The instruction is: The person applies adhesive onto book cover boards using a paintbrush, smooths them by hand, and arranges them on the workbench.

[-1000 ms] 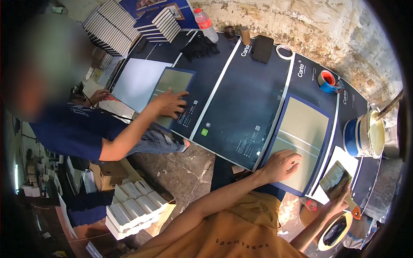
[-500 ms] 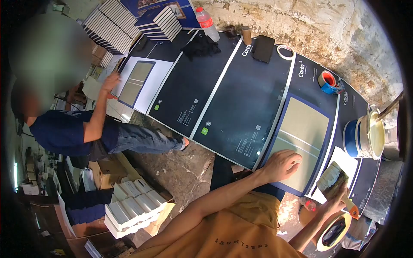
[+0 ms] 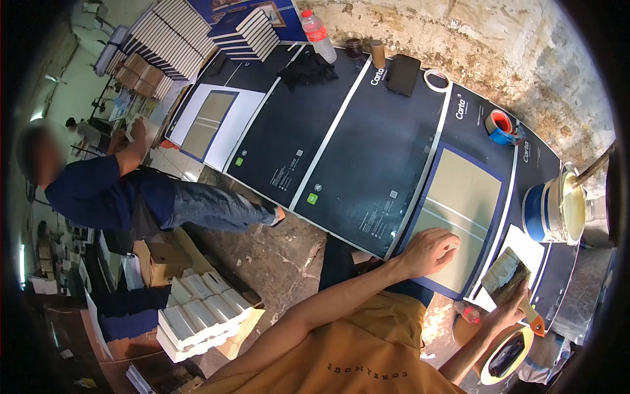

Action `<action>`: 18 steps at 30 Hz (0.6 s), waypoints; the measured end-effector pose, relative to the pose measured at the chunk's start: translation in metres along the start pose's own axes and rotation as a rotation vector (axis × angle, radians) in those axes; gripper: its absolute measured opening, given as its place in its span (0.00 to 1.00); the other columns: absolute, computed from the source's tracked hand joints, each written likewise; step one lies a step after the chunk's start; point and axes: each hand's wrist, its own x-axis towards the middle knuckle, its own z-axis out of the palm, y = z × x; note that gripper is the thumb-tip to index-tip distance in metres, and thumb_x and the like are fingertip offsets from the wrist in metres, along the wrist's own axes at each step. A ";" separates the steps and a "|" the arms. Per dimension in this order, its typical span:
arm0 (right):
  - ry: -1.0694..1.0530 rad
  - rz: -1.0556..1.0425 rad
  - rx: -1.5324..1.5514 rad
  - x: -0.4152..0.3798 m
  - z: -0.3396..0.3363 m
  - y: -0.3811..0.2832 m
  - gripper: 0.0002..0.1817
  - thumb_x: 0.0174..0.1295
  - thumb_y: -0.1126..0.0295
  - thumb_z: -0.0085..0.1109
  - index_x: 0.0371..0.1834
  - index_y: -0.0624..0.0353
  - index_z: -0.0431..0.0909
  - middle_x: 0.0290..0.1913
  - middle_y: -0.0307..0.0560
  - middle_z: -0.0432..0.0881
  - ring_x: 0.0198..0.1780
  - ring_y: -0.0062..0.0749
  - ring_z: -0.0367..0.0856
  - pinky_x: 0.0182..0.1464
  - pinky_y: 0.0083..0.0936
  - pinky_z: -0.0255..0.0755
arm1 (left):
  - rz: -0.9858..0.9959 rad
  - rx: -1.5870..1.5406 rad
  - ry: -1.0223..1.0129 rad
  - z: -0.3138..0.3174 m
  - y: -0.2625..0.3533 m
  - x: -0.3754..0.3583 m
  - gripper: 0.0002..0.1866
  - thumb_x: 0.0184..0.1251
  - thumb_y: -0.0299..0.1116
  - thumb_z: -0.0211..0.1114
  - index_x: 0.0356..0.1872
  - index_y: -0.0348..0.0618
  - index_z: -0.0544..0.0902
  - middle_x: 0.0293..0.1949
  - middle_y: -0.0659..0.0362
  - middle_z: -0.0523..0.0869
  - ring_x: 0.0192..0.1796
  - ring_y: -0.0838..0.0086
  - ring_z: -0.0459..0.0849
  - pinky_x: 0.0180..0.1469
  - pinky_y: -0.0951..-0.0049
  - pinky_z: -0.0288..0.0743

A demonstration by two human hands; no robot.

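My left hand (image 3: 430,253), its fingers curled, rests on the lower part of a blue-edged cover with tan boards (image 3: 462,187). What its fingers hold, if anything, is hidden. At the lower right, my right hand (image 3: 513,303) grips a wide brush (image 3: 505,276) with an orange-tipped handle. The bristles lie over a white sheet (image 3: 526,241) just right of the cover. A second blue-edged cover (image 3: 209,125) lies on white paper at the far left of the table.
A co-worker (image 3: 111,190) stands at left. Around the dark table (image 3: 367,151) are a glue bucket (image 3: 558,205), tape rolls (image 3: 501,125), a bottle (image 3: 317,38), a black phone-like object (image 3: 402,75) and stacked books (image 3: 244,38). More book blocks (image 3: 200,315) sit lower left.
The co-worker has leaned back to the left, with the hands lifted off the far cover. My left hand stays on the near cover, and my right hand with the brush has barely moved.
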 end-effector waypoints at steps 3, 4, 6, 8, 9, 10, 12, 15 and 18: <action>-0.015 0.012 -0.032 -0.001 0.002 -0.005 0.20 0.71 0.58 0.60 0.51 0.68 0.79 0.47 0.46 0.81 0.48 0.27 0.77 0.54 0.29 0.73 | 0.000 0.011 -0.004 0.000 -0.001 0.000 0.10 0.61 0.26 0.66 0.43 0.41 0.79 0.33 0.54 0.82 0.33 0.62 0.83 0.38 0.62 0.75; -0.020 0.006 -0.031 0.000 0.000 -0.003 0.20 0.71 0.58 0.60 0.51 0.68 0.80 0.47 0.46 0.81 0.47 0.27 0.77 0.54 0.29 0.73 | -0.001 0.017 -0.006 0.000 -0.002 0.000 0.10 0.61 0.26 0.66 0.43 0.41 0.79 0.33 0.54 0.82 0.33 0.62 0.83 0.38 0.62 0.75; -0.027 -0.005 -0.032 0.002 -0.005 0.002 0.20 0.71 0.57 0.60 0.50 0.67 0.80 0.46 0.45 0.81 0.47 0.27 0.77 0.53 0.28 0.73 | -0.002 0.018 -0.003 0.000 0.000 -0.001 0.10 0.61 0.26 0.66 0.43 0.40 0.79 0.33 0.54 0.82 0.32 0.62 0.83 0.38 0.62 0.75; -0.047 0.003 -0.033 0.004 -0.008 0.006 0.20 0.71 0.57 0.60 0.49 0.67 0.80 0.45 0.45 0.81 0.46 0.26 0.78 0.52 0.28 0.74 | 0.000 0.011 0.006 0.001 -0.001 0.000 0.10 0.61 0.26 0.66 0.43 0.40 0.79 0.32 0.54 0.82 0.32 0.62 0.83 0.38 0.62 0.75; -0.057 0.006 -0.032 0.005 -0.007 0.006 0.20 0.71 0.57 0.60 0.49 0.67 0.80 0.45 0.44 0.81 0.45 0.26 0.78 0.52 0.28 0.74 | -0.002 0.015 0.009 0.001 -0.001 0.000 0.10 0.61 0.26 0.66 0.43 0.40 0.79 0.32 0.54 0.82 0.32 0.62 0.83 0.38 0.62 0.75; -0.039 0.013 -0.026 0.004 -0.005 0.006 0.19 0.71 0.57 0.60 0.48 0.66 0.80 0.44 0.44 0.81 0.45 0.26 0.78 0.51 0.27 0.74 | -0.003 0.015 0.011 0.000 -0.002 0.000 0.09 0.61 0.26 0.66 0.43 0.40 0.79 0.32 0.54 0.82 0.32 0.62 0.83 0.38 0.62 0.75; 0.011 0.015 -0.022 0.002 0.000 0.005 0.19 0.70 0.57 0.60 0.47 0.66 0.80 0.44 0.43 0.81 0.44 0.25 0.78 0.50 0.26 0.74 | 0.001 0.009 0.012 0.004 -0.003 0.000 0.09 0.61 0.26 0.66 0.42 0.41 0.80 0.32 0.54 0.82 0.32 0.62 0.83 0.38 0.62 0.75; 0.005 -0.008 -0.080 -0.002 0.003 -0.004 0.18 0.70 0.59 0.60 0.45 0.66 0.80 0.41 0.43 0.81 0.41 0.24 0.78 0.48 0.25 0.74 | 0.005 0.009 0.005 0.003 -0.001 0.001 0.09 0.62 0.27 0.66 0.42 0.40 0.81 0.32 0.55 0.83 0.33 0.63 0.83 0.38 0.63 0.76; -0.016 -0.043 -0.032 0.002 0.002 0.001 0.18 0.71 0.59 0.60 0.44 0.67 0.80 0.40 0.42 0.81 0.40 0.23 0.78 0.46 0.23 0.74 | -0.009 0.013 -0.014 0.002 -0.002 0.001 0.09 0.62 0.27 0.66 0.43 0.40 0.81 0.33 0.54 0.84 0.33 0.62 0.84 0.39 0.64 0.77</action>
